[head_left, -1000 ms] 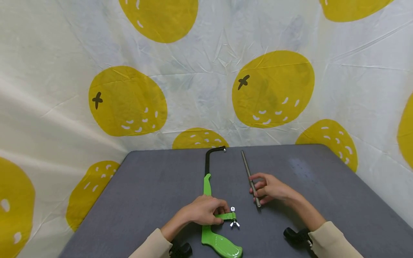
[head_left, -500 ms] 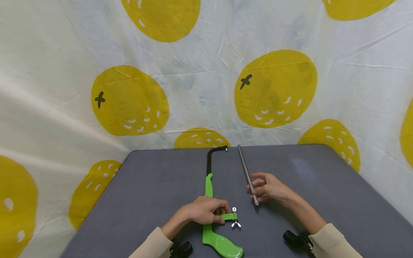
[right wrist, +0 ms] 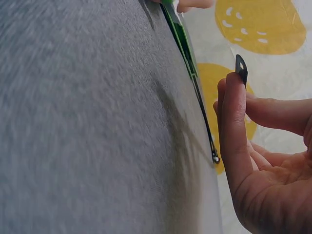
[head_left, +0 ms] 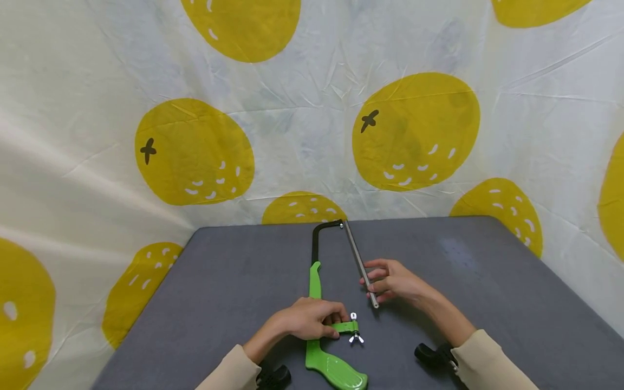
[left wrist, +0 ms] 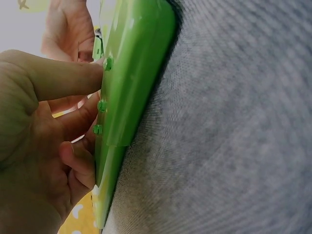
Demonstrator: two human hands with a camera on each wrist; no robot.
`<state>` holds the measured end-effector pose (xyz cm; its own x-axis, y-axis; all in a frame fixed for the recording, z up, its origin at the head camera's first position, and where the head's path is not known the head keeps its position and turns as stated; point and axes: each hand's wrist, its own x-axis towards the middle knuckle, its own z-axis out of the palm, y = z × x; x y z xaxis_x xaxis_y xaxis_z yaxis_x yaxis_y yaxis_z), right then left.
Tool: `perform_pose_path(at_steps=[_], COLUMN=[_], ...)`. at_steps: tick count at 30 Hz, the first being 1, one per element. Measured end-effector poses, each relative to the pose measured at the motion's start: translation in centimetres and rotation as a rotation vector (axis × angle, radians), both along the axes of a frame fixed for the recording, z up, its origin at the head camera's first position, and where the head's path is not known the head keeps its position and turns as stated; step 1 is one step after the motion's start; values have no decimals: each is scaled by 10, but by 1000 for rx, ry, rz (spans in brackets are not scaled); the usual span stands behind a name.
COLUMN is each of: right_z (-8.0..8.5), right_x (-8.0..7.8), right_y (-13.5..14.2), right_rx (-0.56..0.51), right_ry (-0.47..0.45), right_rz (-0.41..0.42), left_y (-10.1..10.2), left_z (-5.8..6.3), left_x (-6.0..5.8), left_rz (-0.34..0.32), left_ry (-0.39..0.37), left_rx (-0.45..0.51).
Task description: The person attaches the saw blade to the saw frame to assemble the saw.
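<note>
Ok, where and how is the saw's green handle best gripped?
Probably mid-length on the green handle, from above and the person's right: it's broad and bare there, lying along the table, while the left hand grips the frame just beyond.

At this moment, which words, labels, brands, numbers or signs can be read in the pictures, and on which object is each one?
None: no word, label, brand or number is readable in any view.
Green saw frame: no readable lettering.
Metal strip: too small to tell whether anything is printed.
Patterned cloth: only dark cross marks on yellow shapes, apparently decoration.
</note>
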<state>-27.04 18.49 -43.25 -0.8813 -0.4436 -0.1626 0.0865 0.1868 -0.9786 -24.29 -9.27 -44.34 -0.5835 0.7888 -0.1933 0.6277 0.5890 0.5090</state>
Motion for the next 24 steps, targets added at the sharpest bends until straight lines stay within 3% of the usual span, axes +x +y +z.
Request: perform_pose_path(at_steps=[24], right_z=[-11], right_x=[-1], right_y=[-10], right_rx=[-14], right_ry=[0], right_rz=[41], left_y=[1], left_z=[3], left_x=[1], left_rz=[4], left_ry=[-32], left_rx=[-1])
